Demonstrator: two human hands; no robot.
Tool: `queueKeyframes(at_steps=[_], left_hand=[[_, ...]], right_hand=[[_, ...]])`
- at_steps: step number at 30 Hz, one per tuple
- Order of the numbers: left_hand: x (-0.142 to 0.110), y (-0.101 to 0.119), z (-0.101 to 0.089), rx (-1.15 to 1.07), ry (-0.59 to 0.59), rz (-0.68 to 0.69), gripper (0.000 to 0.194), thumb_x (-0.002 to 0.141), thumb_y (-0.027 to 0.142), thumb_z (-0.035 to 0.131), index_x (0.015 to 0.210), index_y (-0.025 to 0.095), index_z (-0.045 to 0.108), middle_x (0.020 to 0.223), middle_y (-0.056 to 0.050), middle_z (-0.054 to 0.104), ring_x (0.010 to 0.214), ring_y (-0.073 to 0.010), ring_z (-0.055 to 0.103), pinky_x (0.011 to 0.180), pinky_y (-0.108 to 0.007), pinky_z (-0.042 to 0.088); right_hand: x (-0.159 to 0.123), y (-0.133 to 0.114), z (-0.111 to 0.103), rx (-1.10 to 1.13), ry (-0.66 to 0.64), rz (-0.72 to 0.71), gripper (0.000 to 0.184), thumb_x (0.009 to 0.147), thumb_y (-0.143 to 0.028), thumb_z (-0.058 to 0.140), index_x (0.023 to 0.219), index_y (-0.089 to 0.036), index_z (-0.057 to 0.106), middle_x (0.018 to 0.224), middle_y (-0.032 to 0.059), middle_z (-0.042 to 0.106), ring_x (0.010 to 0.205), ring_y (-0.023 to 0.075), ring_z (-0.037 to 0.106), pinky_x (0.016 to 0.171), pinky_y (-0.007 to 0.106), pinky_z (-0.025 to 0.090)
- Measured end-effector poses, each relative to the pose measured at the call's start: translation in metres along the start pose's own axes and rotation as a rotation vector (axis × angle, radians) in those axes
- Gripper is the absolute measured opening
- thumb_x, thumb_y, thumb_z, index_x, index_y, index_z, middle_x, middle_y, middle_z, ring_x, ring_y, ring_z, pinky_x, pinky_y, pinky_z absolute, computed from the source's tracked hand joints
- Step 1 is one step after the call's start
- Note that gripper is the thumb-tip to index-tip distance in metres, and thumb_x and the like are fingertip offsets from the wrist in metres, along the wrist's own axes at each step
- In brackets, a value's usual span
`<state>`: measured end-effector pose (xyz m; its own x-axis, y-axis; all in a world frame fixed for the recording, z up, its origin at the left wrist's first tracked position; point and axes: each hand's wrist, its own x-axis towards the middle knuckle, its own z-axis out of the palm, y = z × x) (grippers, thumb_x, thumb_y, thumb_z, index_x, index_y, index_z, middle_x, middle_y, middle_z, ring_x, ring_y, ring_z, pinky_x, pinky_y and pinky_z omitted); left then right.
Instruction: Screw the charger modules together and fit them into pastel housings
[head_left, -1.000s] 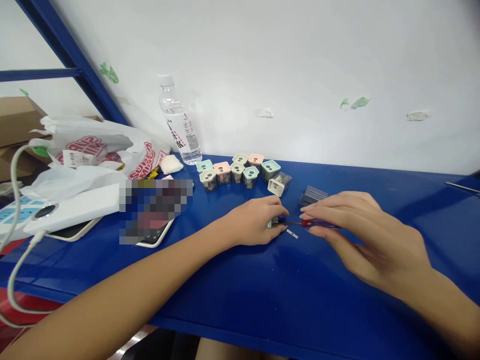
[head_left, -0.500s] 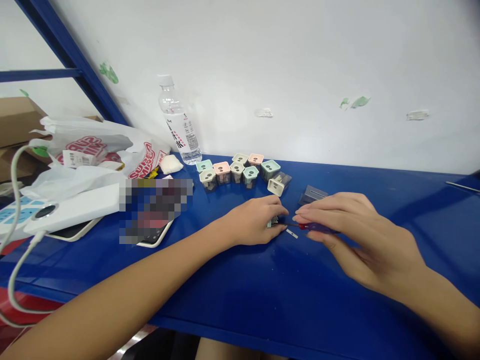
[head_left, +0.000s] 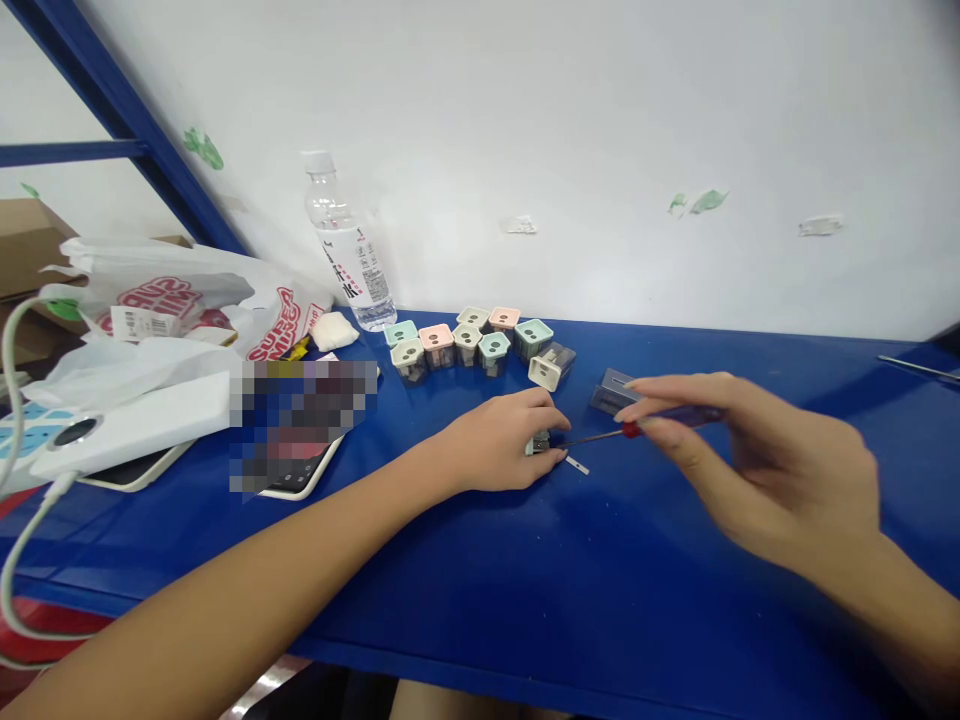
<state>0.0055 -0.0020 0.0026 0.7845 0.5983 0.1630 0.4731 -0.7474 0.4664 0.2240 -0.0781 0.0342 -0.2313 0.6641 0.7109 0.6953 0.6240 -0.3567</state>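
On the blue table (head_left: 525,580), my left hand (head_left: 499,440) is closed on a small grey-white sharpener part (head_left: 538,443) and presses it down. My right hand (head_left: 750,450) pinches a small screwdriver (head_left: 637,428) with a red and blue handle. Its thin metal shaft points left at the part. A tiny flat metal blade (head_left: 577,464) lies on the table just right of my left fingers. A grey plastic casing (head_left: 613,392) rests behind the screwdriver.
Several pastel pencil sharpeners (head_left: 469,345) cluster near the wall, one lying on its side (head_left: 553,366). A water bottle (head_left: 341,245) stands at the back left. Plastic bags (head_left: 172,300), a white power strip (head_left: 112,430) and a phone (head_left: 300,470) crowd the left side.
My right hand has lifted and drawn back to the right, so the screwdriver now slants up from the part. My left hand has stayed in place. The camera has shifted slightly.
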Motion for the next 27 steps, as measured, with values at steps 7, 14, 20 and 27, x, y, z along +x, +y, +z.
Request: queueKeyframes(at_steps=[7, 14, 20, 27], left_hand=[[-0.0015, 0.0016, -0.0025, 0.003, 0.000, -0.008, 0.032, 0.090, 0.023, 0.057, 0.118, 0.015, 0.069, 0.114, -0.010, 0.064, 0.097, -0.0231, 0.067, 0.090, -0.036, 0.054], [-0.0018, 0.0042, -0.0026, 0.019, -0.026, 0.009, 0.030, 0.090, 0.026, 0.058, 0.115, 0.017, 0.072, 0.111, -0.009, 0.064, 0.092, -0.0217, 0.068, 0.085, -0.033, 0.054], [-0.0019, 0.0045, -0.0029, 0.044, -0.053, 0.060, 0.028, 0.089, 0.033, 0.063, 0.110, 0.019, 0.074, 0.111, -0.008, 0.065, 0.087, -0.0200, 0.068, 0.077, -0.031, 0.053], [-0.0023, 0.0042, -0.0008, 0.041, -0.039, 0.111, 0.018, 0.090, 0.026, 0.062, 0.099, 0.021, 0.077, 0.109, -0.005, 0.066, 0.083, -0.0159, 0.066, 0.075, -0.027, 0.050]], right_hand=[[0.0053, 0.0094, -0.0018, -0.078, -0.094, 0.068, 0.013, 0.096, -0.030, 0.060, 0.105, -0.027, 0.068, 0.079, -0.0008, 0.077, 0.066, 0.0177, 0.073, 0.059, 0.029, 0.055], [0.0054, 0.0091, -0.0018, -0.088, -0.097, 0.067, 0.015, 0.096, -0.030, 0.059, 0.107, -0.026, 0.067, 0.079, 0.0001, 0.076, 0.067, 0.0194, 0.073, 0.061, 0.030, 0.055], [0.0047, 0.0087, -0.0026, -0.095, -0.089, 0.051, 0.015, 0.096, -0.028, 0.060, 0.108, -0.027, 0.068, 0.080, -0.0011, 0.076, 0.070, 0.0180, 0.073, 0.063, 0.029, 0.054], [0.0046, 0.0076, -0.0012, -0.085, -0.070, 0.042, 0.014, 0.096, -0.028, 0.060, 0.107, -0.026, 0.067, 0.079, -0.0002, 0.076, 0.069, 0.0178, 0.073, 0.061, 0.029, 0.054]])
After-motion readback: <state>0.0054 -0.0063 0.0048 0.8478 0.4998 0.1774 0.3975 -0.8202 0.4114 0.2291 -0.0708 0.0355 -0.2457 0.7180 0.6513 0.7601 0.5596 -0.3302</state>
